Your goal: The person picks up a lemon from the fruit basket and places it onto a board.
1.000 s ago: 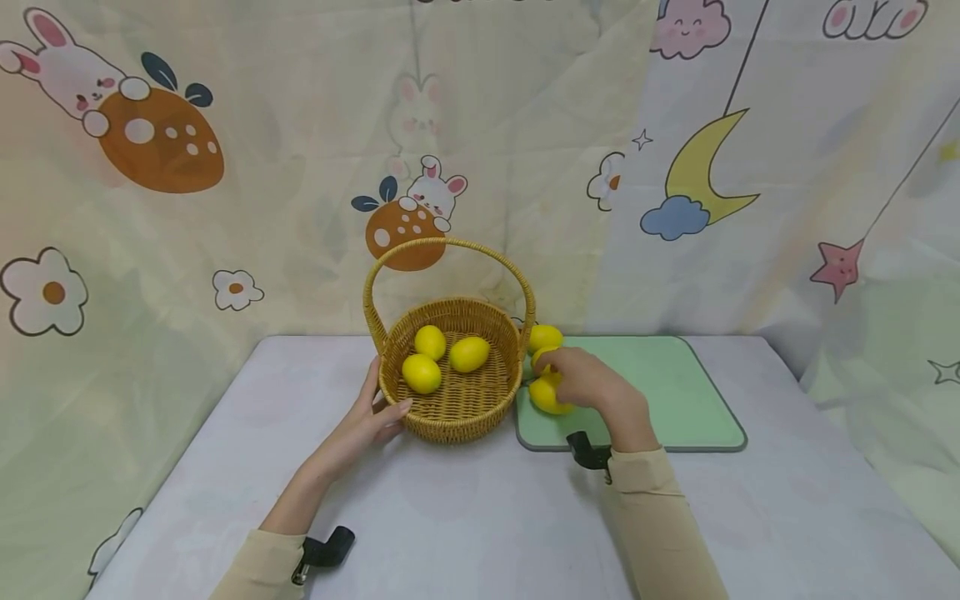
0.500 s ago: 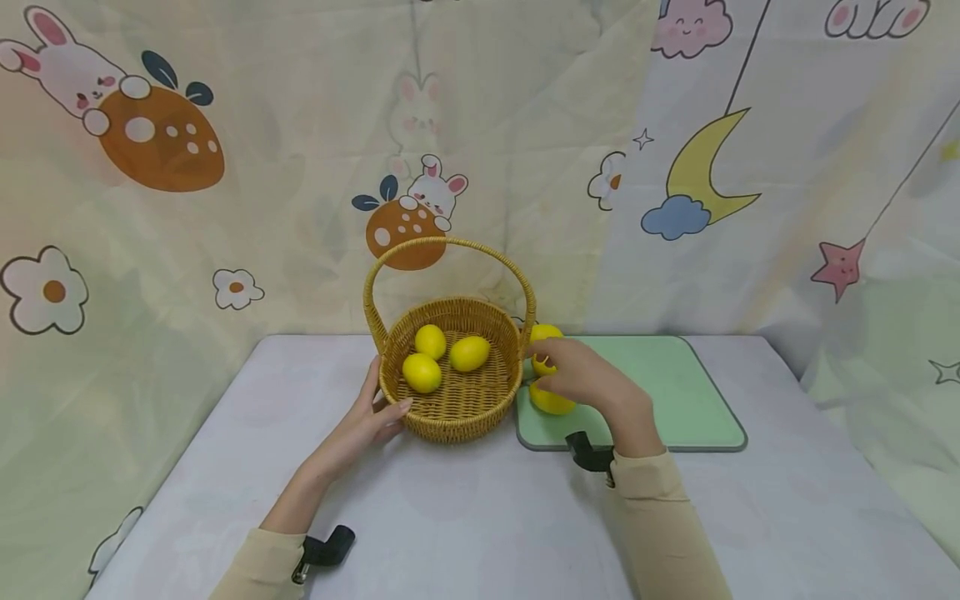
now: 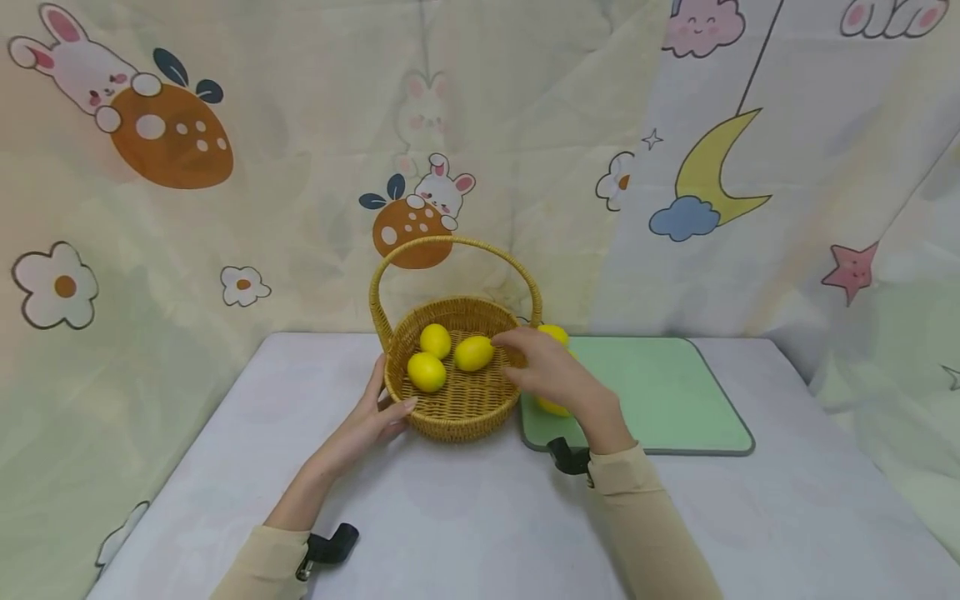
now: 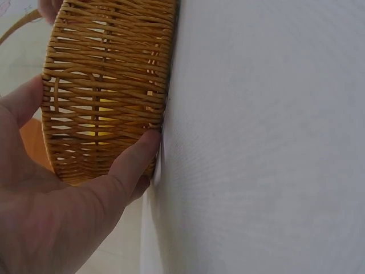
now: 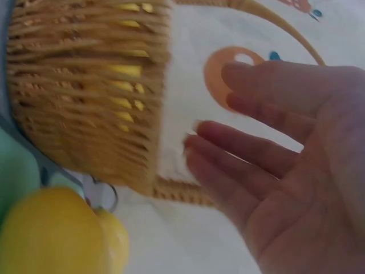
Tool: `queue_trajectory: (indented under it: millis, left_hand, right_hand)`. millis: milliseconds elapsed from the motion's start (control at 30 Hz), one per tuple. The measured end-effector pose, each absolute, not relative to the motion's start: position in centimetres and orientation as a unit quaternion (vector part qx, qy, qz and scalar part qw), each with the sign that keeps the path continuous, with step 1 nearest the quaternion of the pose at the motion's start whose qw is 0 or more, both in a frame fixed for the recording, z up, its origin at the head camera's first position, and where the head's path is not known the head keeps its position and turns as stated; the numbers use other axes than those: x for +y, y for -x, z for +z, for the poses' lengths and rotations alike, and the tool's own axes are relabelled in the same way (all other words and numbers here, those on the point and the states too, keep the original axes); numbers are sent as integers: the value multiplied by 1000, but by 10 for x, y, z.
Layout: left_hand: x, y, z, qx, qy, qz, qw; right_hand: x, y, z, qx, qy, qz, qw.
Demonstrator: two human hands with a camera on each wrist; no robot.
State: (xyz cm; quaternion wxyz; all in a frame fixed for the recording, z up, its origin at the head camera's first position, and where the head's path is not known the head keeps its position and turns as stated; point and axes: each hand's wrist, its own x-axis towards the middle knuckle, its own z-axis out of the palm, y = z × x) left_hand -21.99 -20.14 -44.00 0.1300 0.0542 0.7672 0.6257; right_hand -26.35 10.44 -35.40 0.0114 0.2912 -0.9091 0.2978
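Observation:
A round wicker basket (image 3: 459,421) with a tall hoop handle stands on the table and holds three yellow lemons (image 3: 474,352). My left hand (image 3: 369,418) rests against the basket's left wall, thumb low on the near side; the left wrist view shows the thumb (image 4: 134,162) pressed on the weave of the basket (image 4: 108,85). My right hand (image 3: 547,372) hovers over the basket's right rim with fingers spread and an empty palm (image 5: 296,188). Two more lemons (image 5: 51,234) lie beside the basket (image 5: 85,85) on the green mat (image 3: 660,392), partly hidden by that hand.
The grey-white table (image 3: 487,517) runs forward to its front edge. A patterned cloth backdrop (image 3: 225,208) hangs right behind the basket and mat. Black wrist-camera straps (image 3: 330,548) sit at both sleeves.
My right hand rose from the lemons on the mat and swung left over the basket's rim, its fingers now spread and empty. The left hand stayed on the basket.

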Motion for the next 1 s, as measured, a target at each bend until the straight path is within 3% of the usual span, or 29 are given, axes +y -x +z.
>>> queue_trajectory:
  millis: [267,567,1000]
  left_hand:
    - [-202,223,-441,772,-53,620,129]
    - [-203,222,-441,777,-50,614,132]
    - [-202,221,-441,777,-45,615,129]
  right_hand:
    - [79,279,-368,-918,-288,274,3]
    - [64,293,-380,-928,-272,246,-60]
    - [52,303,-395,-935,-288,205,-30]
